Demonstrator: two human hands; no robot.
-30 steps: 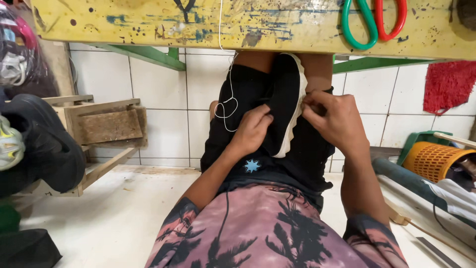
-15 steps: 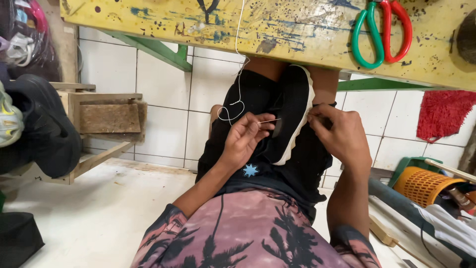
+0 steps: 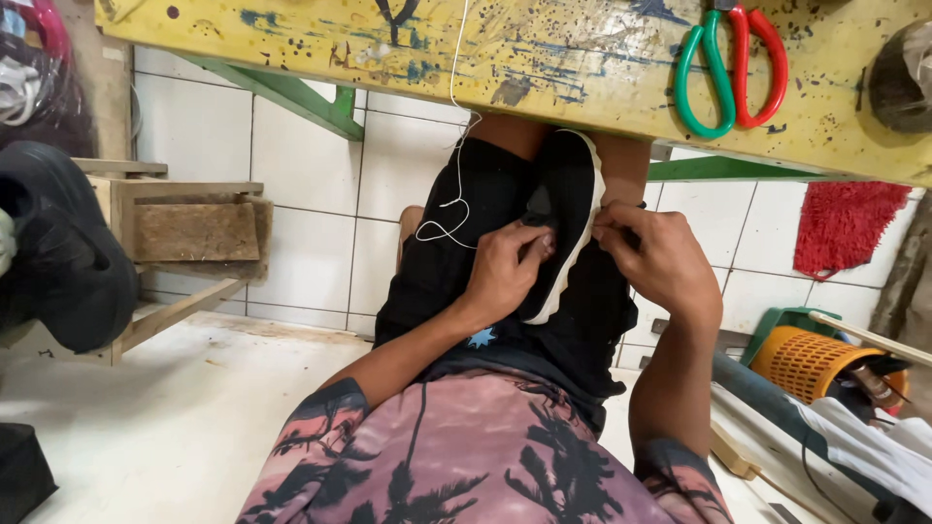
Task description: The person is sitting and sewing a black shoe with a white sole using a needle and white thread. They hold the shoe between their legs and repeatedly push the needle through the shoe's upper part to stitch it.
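- Gripping: left hand [image 3: 505, 270] and right hand [image 3: 652, 260] both closed on black shoe [image 3: 561, 218] (white-edged sole), held between the knees under the yellow table [image 3: 582, 58].
- White thread [image 3: 454, 184] hangs alongside.
- Camera nearer than before; hands barely shifted.

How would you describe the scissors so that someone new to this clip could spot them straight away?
Start at the paint-spattered yellow workbench running across the top of the view. Towards its right end, above the right hand, lie the scissors. Their looped handles give them away, one green and one red, unlike the dark round object beside them.
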